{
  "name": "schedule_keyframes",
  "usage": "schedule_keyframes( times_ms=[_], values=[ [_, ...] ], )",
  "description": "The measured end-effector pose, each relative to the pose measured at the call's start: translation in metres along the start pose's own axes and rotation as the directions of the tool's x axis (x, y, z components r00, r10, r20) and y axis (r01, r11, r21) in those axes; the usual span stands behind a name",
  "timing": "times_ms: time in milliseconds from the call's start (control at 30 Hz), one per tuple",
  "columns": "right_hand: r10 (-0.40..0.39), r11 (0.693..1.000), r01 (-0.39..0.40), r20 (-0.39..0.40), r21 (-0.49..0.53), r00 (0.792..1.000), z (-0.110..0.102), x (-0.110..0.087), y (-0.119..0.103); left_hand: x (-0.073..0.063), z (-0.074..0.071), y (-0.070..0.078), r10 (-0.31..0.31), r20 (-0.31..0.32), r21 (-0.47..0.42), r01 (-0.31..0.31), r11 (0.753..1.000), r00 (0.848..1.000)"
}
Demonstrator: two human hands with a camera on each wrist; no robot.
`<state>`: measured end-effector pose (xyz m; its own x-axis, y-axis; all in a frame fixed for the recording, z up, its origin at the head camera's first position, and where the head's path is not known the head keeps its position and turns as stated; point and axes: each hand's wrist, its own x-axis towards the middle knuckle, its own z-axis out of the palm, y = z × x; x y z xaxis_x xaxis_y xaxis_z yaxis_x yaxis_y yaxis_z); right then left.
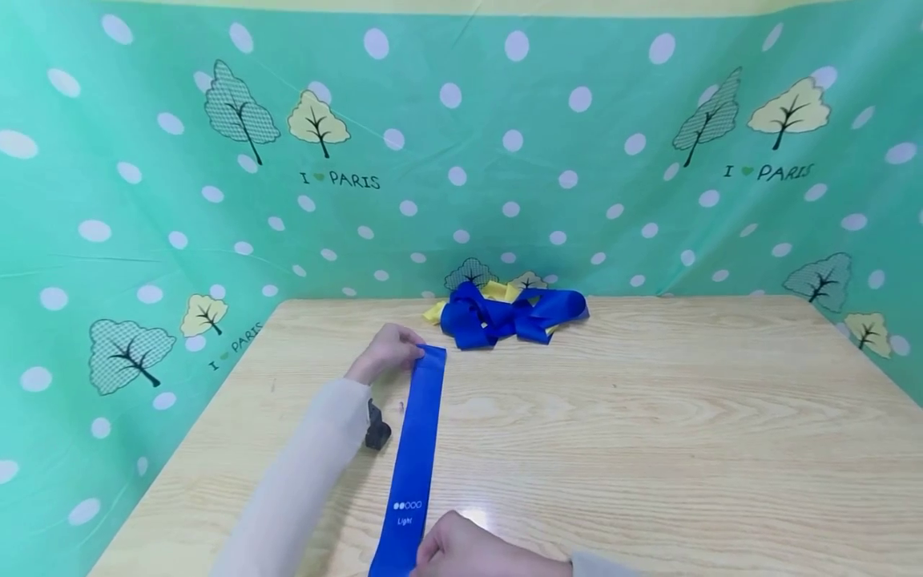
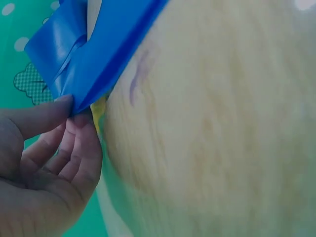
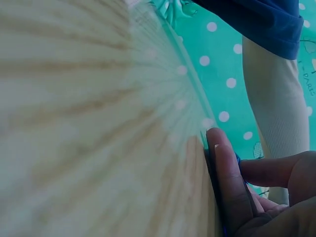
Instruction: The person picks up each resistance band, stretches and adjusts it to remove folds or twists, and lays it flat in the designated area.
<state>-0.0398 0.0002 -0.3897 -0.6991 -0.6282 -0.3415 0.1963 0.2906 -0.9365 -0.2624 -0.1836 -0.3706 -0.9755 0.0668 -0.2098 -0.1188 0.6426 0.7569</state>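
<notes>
A flat blue resistance band (image 1: 416, 449), printed "Light" with a row of small circles, stretches lengthwise along the left-middle of the table. At its far end my left hand (image 1: 389, 350) pinches a corner between thumb and fingers; the left wrist view shows the blue band (image 2: 106, 54) folded above that thumb. Down at the near end my right hand (image 1: 479, 551) grips the band's right edge, fingers bent. In the right wrist view the thumb and fingers of the right hand (image 3: 237, 182) close on the band, which is mostly hidden behind them.
Behind the band lies a loose pile of blue and yellow bands (image 1: 505, 316) at the table's back edge. A black wrist-camera mount (image 1: 377, 429) sits by the left sleeve. The wood-grain table (image 1: 649, 441) meets a green dotted cloth (image 1: 548, 160) behind and at the left.
</notes>
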Motion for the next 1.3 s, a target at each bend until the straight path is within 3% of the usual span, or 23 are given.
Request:
schedule_keyframes(
  times_ms=[200, 467, 800, 967, 1133, 1300],
  values=[
    [-0.007, 1.0, 0.006, -0.037, -0.014, 0.999, -0.004, 0.004, -0.003, 0.006, 0.001, 0.003, -0.043, -0.074, -0.044, 0.04, 0.998, 0.996],
    [0.065, 0.998, -0.064, -0.08, 0.021, 0.995, -0.004, 0.005, -0.007, 0.011, 0.0, 0.002, -0.037, -0.072, -0.054, 0.034, 0.998, 0.997],
    [0.053, 0.998, -0.051, -0.091, 0.026, 0.994, -0.005, 0.007, -0.006, 0.012, -0.002, 0.002, -0.044, -0.095, -0.057, 0.039, 0.998, 0.995],
    [0.068, 0.998, -0.067, -0.069, 0.019, 0.995, -0.014, 0.006, -0.008, 0.012, -0.001, 0.004, -0.018, -0.091, -0.006, 0.018, 1.0, 0.996],
    [0.027, 1.0, -0.026, -0.044, 0.016, 0.999, -0.029, 0.006, -0.012, 0.01, -0.001, 0.008, 0.018, -0.098, 0.089, -0.01, 0.996, 0.995],
    [0.007, 1.0, -0.006, -0.06, 0.012, 0.998, -0.053, 0.011, -0.019, 0.01, -0.001, 0.013, 0.03, -0.112, 0.11, -0.018, 0.994, 0.993]
  ],
)
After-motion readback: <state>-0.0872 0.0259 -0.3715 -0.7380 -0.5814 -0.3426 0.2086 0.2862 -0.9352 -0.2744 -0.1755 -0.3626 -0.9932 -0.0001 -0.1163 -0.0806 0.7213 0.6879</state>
